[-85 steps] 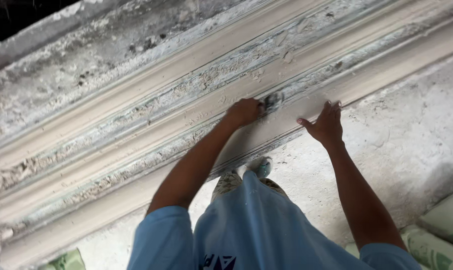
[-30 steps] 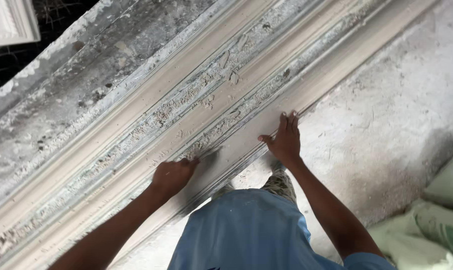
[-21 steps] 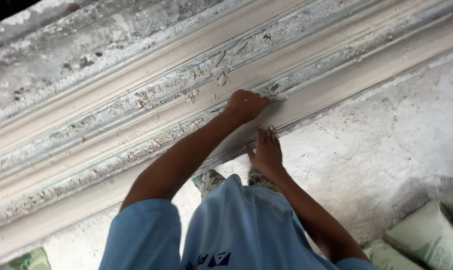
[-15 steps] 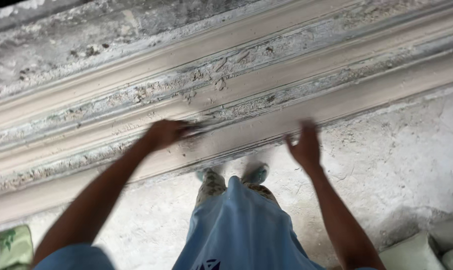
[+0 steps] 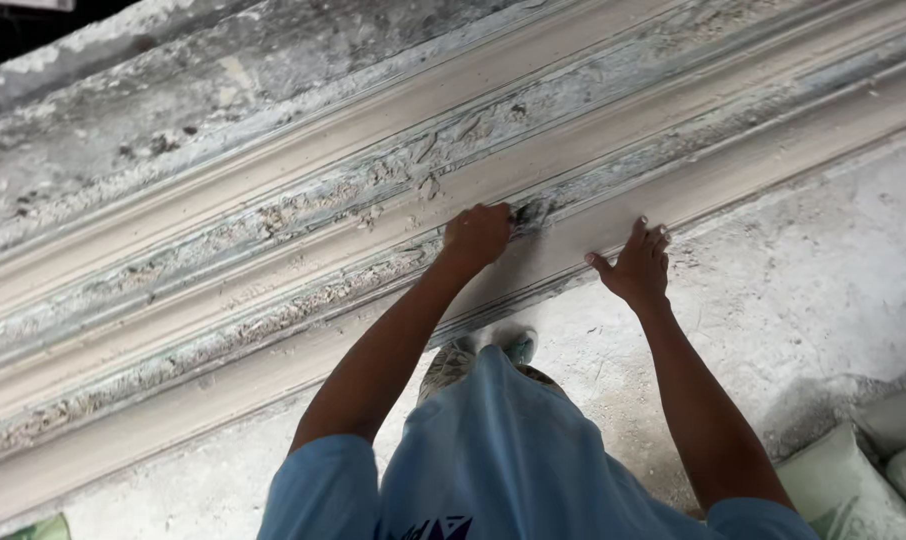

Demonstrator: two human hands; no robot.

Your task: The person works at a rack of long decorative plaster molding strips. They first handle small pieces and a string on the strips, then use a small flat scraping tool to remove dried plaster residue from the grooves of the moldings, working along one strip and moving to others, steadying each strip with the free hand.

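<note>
Plaster moulding, grey-white and rough, runs across the view above a dusty floor. Left hand is clenched on a groove of the moulding; a dark tool shows just beside its knuckles, but the grip I cannot tell. Right hand lies flat, fingers spread, on the lower band. Sacks lie at the lower right.

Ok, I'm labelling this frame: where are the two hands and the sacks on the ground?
left hand [image 5: 478, 235], head view, on the knuckles of the closed fist.
right hand [image 5: 635, 270], head view, on its back.
sacks [image 5: 853, 480], head view, on the pale green one's top.
</note>
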